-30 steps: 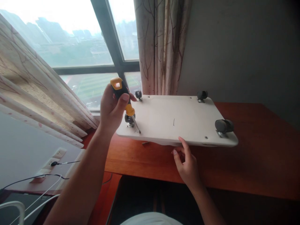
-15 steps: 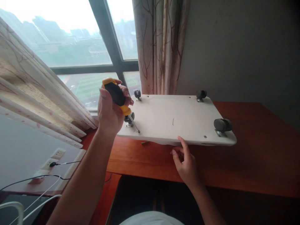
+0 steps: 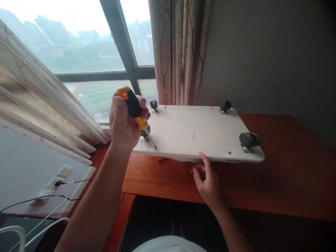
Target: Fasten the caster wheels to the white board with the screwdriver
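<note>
Left hand (image 3: pixel 123 120) is raised above the near left corner of the flat white rectangular board (image 3: pixel 194 131), with the forearm coming up from the lower left and the wrist bent a little. The fingers are wrapped tightly around the black and yellow handle of the screwdriver (image 3: pixel 135 110). The long axis of the screwdriver is tilted: the handle end is pointed up and to the left, toward the window, and the thin metal shaft is directed down and to the right, with the tip set on the board surface near its front edge, just beside the small black caster wheel (image 3: pixel 145 134) at that corner. Whether the tip sits in a screw head cannot be told, because the spot is too small.

Right hand (image 3: pixel 208 183) is held low in front of the board, half open and holding nothing, with the index fingertip touching the front edge of the board near its middle.

The board is laid on the reddish-brown wooden desk (image 3: pixel 288 175), with its long side running left to right. A small loose screw (image 3: pixel 162 159) is seen on the desk under the front edge.
</note>
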`<state>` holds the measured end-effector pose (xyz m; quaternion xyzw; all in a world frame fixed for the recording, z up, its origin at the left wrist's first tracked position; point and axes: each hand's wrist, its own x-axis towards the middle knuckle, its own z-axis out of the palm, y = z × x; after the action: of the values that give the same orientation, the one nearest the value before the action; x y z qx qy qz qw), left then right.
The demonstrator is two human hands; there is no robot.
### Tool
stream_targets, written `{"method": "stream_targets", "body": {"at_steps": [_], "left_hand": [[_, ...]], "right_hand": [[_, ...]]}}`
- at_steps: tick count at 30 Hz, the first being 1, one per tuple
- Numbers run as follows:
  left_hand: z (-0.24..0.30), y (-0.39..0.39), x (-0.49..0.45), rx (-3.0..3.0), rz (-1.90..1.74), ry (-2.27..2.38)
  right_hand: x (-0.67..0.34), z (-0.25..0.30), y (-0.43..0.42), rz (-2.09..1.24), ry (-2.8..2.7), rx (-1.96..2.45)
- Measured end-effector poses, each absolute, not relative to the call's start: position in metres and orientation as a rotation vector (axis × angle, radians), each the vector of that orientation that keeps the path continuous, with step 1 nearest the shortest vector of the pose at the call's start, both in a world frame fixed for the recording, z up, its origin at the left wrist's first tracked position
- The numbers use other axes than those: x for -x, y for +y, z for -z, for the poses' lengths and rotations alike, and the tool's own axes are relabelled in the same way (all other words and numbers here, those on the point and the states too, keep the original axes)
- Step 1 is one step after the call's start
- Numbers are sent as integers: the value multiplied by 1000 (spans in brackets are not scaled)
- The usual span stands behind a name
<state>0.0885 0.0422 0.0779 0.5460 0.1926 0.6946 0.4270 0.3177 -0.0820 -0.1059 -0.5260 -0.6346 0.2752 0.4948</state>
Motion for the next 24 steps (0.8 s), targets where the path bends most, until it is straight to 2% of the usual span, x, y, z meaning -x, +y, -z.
{"method": "stream_targets", "body": {"at_steps": [8,14,24], "left_hand": [[-80,44,-88,-1333,-1686,575],[-80,43,-95,-1292,-1824,508],[-75,45,-91,-1352,-1715,559]], "right_hand": [[-317,105,-81,-668,-1533,1265],[-317,104,-83,-659,-1533,1288],[-317,105,-83,-660,-1541,1276]]}}
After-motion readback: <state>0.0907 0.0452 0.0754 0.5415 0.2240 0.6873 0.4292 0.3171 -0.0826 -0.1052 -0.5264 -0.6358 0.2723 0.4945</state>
